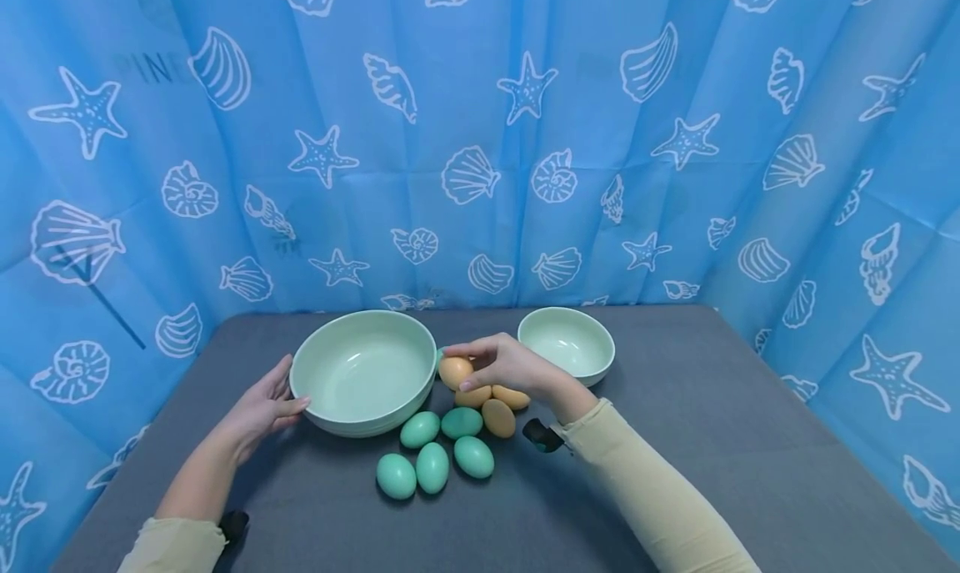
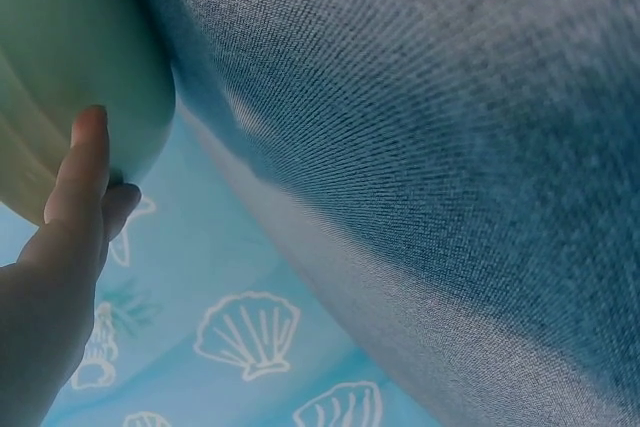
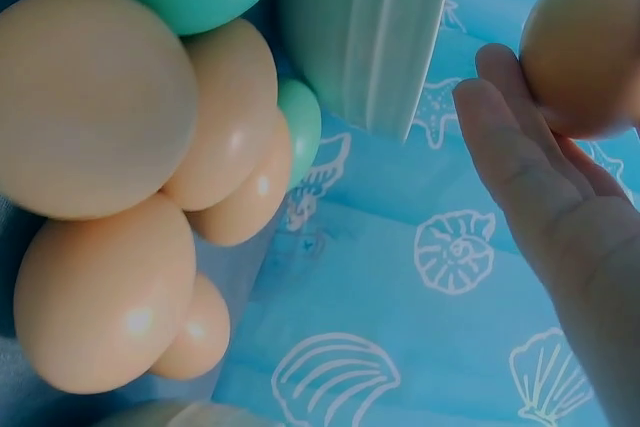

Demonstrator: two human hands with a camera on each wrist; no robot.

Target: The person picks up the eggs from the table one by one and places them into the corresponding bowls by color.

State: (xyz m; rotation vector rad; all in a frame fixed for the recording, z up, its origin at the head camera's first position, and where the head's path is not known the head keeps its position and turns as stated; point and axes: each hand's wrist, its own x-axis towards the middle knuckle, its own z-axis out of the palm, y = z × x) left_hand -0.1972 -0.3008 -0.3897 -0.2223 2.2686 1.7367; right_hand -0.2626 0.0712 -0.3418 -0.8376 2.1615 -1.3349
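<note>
In the head view my right hand pinches an orange-brown egg between thumb and fingers, beside the large bowl's right wall. The right wrist view also has this held egg at the fingertips, above the tabletop eggs. My left hand rests against the left side of the large pale green bowl, its thumb near the rim. In the left wrist view, straight fingers touch the bowl's outer wall. Just below the right hand lie several orange-brown eggs.
Several green eggs lie in front of the large bowl, and another partly shows behind the held egg. A smaller pale green bowl stands at the back right. The grey-covered table ends at a blue shell-print curtain.
</note>
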